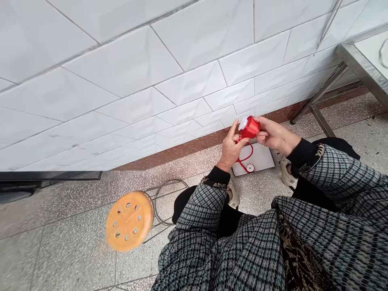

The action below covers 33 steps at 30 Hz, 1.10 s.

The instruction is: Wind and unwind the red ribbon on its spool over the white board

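My right hand (274, 135) grips a spool of red ribbon (251, 127) from its right side, the fingers wrapped about its end. The spool is tilted, with its white end cap (243, 123) facing left. My left hand (232, 147) is at the spool's lower left, its thumb on a strand of the ribbon and its index finger raised beside the cap. Beneath the hands, a red strand (249, 155) loops down to a small white disc with a red rim (250, 167), over a flat white box or board (262, 157) on the floor.
An orange round stool (129, 221) with a wire frame lies or stands at the left on the speckled floor. The white tiled wall (182, 89) runs close in front. At the right is a metal-framed table (360, 66). A dark object (45, 182) sits at the left edge.
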Tool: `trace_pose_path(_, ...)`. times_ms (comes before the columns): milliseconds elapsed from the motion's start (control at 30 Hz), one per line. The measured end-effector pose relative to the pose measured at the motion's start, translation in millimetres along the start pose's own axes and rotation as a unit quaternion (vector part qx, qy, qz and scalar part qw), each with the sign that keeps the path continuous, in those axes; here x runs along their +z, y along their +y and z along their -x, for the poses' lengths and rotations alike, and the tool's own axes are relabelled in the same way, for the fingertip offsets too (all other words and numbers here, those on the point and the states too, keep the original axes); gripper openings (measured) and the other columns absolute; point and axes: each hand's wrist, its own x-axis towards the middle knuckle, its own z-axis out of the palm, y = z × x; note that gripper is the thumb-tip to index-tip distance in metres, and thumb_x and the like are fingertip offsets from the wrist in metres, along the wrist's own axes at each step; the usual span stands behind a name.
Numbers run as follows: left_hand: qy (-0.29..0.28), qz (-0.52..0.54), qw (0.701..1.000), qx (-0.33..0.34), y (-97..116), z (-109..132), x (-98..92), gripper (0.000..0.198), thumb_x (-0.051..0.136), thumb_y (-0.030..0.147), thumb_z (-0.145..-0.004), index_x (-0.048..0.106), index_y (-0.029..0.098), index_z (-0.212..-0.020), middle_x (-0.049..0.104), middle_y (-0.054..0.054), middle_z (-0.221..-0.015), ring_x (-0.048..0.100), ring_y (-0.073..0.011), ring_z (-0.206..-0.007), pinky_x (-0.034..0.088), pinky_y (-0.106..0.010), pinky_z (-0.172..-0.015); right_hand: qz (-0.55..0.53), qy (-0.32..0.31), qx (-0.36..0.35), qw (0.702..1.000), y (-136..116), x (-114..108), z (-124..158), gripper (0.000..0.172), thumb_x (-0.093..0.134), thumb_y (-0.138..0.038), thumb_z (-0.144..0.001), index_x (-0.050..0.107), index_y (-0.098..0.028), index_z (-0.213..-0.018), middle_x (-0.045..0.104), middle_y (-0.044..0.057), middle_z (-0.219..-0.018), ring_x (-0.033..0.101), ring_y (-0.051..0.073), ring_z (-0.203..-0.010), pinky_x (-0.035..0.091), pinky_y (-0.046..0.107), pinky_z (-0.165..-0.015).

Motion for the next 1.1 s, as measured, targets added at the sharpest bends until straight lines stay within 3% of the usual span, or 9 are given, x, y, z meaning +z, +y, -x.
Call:
trace_pose_path(167, -0.093, 0.078, 0.992, -0.046, -5, -8, -6.8, 0.111, 0.095, 0.042, -0.072, 0.041, 0.019, -0.166, 0.055, 0.01, -0.055, 0.046, -0.0103, -0.047, 0.039, -0.024, -0.049, -0.01, -0.032, 0.038, 0.999, 1, -5, 2, 0.027, 0.049, -0.018, -0.112, 0.058, -0.018, -0.087, 0.049, -0.007, -0.053, 0.018, 0.002, -0.036, 0.022, 0.01, -0.029)
trace_pose_path(367, -0.181, 0.158, 0.967, -0.088, -10, -7, -10.0, 0.114, 0.102, 0.052, -0.059, 0.051, 0.022, -0.157, 0.055, 0.011, -0.061, 0.039, -0.0054, -0.039, 0.035, -0.022, -0.042, -0.046, -0.045, 0.078, 0.995, 7, -12, 5, 0.02, 0.053, -0.018, -0.11, 0.06, -0.018, -0.091, 0.052, -0.006, -0.057, 0.02, 0.001, -0.036, 0.024, 0.01, -0.028)
trace_pose_path(767, -0.179, 0.242, 0.947, -0.114, -8, 1, -1.7, 0.106, 0.106, 0.047, -0.051, 0.058, 0.018, -0.141, 0.064, 0.007, -0.069, 0.039, -0.0026, -0.037, 0.03, -0.019, -0.038, -0.088, -0.06, 0.107, 0.989, 14, -18, 8, 0.019, 0.056, -0.023, -0.11, 0.056, -0.019, -0.091, 0.051, -0.007, -0.058, 0.03, 0.001, -0.033, 0.032, 0.009, -0.028)
trace_pose_path(933, -0.185, 0.229, 0.948, -0.119, -9, 1, -6.9, 0.111, 0.107, 0.051, -0.045, 0.059, 0.017, -0.139, 0.065, 0.007, -0.068, 0.04, -0.0029, -0.036, 0.031, -0.019, -0.039, -0.07, -0.091, 0.143, 0.983, 14, -21, 6, 0.016, 0.056, -0.024, -0.109, 0.055, -0.019, -0.094, 0.053, -0.006, -0.061, 0.031, 0.001, -0.034, 0.036, 0.01, -0.029)
trace_pose_path(1100, -0.208, 0.228, 0.944, -0.12, -10, 7, -12.6, 0.101, 0.103, 0.062, -0.047, 0.063, 0.015, -0.128, 0.06, 0.008, -0.06, 0.035, -0.0023, -0.035, 0.026, -0.019, -0.039, -0.018, -0.135, 0.167, 0.977, 20, -25, 8, 0.024, 0.053, -0.037, -0.111, 0.055, -0.019, -0.096, 0.054, -0.004, -0.063, 0.035, 0.003, -0.038, 0.033, 0.009, -0.03)
